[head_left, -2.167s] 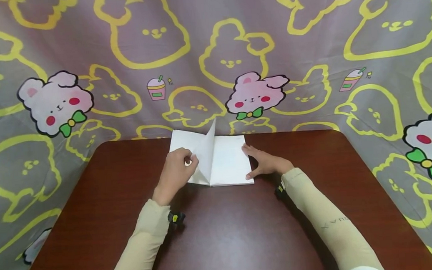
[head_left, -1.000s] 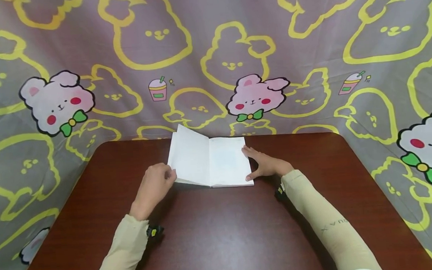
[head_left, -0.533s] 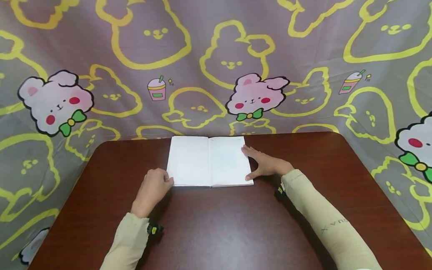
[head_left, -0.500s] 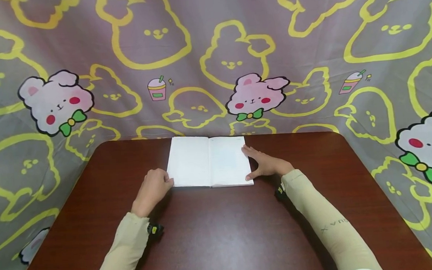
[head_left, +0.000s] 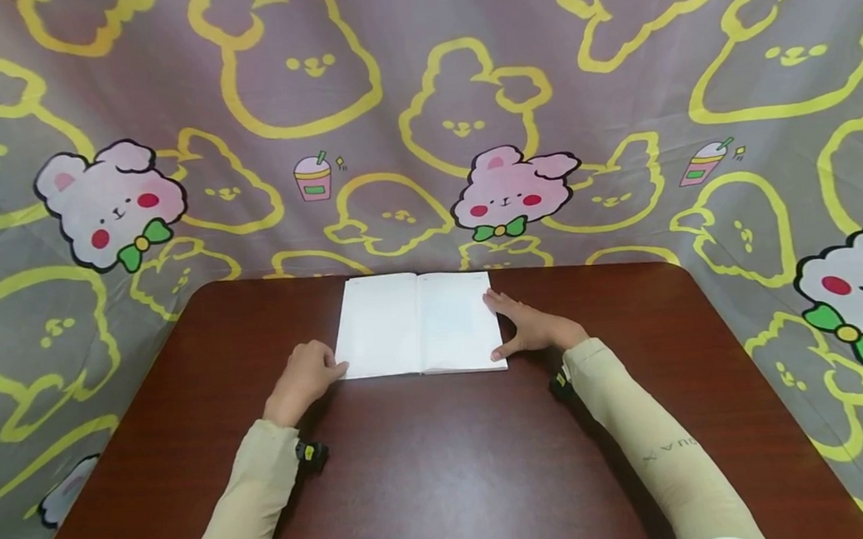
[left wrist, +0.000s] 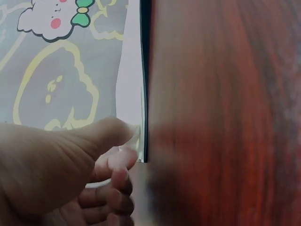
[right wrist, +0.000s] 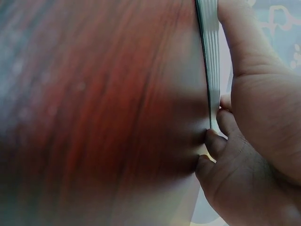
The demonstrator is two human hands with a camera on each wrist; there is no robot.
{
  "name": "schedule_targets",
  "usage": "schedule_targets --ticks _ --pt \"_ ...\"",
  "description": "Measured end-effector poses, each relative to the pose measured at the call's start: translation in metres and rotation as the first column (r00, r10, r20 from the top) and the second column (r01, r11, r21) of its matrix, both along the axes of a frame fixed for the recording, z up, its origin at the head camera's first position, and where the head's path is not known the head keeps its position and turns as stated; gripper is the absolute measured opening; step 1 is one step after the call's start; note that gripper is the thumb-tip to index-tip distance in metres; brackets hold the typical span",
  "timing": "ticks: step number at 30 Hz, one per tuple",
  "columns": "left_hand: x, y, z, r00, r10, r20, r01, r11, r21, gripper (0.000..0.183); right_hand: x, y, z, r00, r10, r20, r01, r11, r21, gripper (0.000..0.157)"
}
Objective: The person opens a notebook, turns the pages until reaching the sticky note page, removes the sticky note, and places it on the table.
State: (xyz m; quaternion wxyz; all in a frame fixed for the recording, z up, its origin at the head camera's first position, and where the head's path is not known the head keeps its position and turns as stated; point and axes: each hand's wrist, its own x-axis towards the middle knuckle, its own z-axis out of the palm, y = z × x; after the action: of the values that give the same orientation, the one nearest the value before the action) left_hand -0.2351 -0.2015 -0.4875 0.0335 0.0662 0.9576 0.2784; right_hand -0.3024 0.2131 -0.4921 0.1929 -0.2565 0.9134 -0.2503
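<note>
Our left hand (head_left: 306, 380) is pinching and our spread right hand (head_left: 531, 326) is touching the open book (head_left: 379, 327) near the far edge of the surface (head_left: 445, 469)

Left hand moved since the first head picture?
Yes: the left hand has shifted left and nearer the person, judged against the fixed table.

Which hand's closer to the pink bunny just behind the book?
Right. The right hand touches the right edge of the book, below the pink bunny; the left hand is farther away, at the book's near left corner.
</note>
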Motion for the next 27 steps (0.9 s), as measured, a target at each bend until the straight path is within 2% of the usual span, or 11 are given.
schedule_targets --ticks 4,6,9,12,14,15,19,27 --pt "-0.001 0.005 0.002 0.997 0.009 -0.070 -0.014 0.998 -0.067 0.026 0.001 0.001 0.000 1.000 0.004 -0.003 -0.004 1.000 -0.006 0.122" --pt "-0.004 0.010 0.003 0.992 -0.018 -0.127 0.003 0.993 -0.119 0.029 0.001 0.003 0.000 1.000 0.008 -0.012 -0.009 1.000 -0.017 0.121" --pt "-0.010 0.021 0.002 0.973 -0.115 -0.202 0.069 0.972 -0.224 0.033 0.001 0.003 -0.001 1.000 0.020 -0.019 -0.021 1.000 -0.024 0.120" --pt "-0.017 0.032 0.000 0.935 -0.253 -0.249 0.166 0.931 -0.324 0.030 0.000 0.003 -0.001 0.999 0.029 -0.017 -0.030 0.999 -0.023 0.120" --pt "-0.022 0.040 -0.002 0.914 -0.322 -0.249 0.224 0.909 -0.353 0.032 0.000 0.002 -0.002 0.999 0.030 -0.017 -0.031 0.999 -0.022 0.120" --pt "-0.024 0.043 -0.003 0.910 -0.340 -0.238 0.247 0.904 -0.348 0.037 -0.001 0.002 -0.002 0.999 0.030 -0.018 -0.031 0.999 -0.022 0.120" --pt "-0.031 0.055 -0.004 0.912 -0.369 -0.177 0.303 0.900 -0.314 0.051 -0.001 0.000 -0.002 0.999 0.027 -0.023 -0.028 0.999 -0.024 0.120" --pt "-0.048 0.080 -0.002 0.908 -0.399 -0.132 0.344 0.886 -0.311 0.055 0.001 0.002 -0.002 1.000 0.020 -0.019 -0.021 0.999 -0.028 0.119"
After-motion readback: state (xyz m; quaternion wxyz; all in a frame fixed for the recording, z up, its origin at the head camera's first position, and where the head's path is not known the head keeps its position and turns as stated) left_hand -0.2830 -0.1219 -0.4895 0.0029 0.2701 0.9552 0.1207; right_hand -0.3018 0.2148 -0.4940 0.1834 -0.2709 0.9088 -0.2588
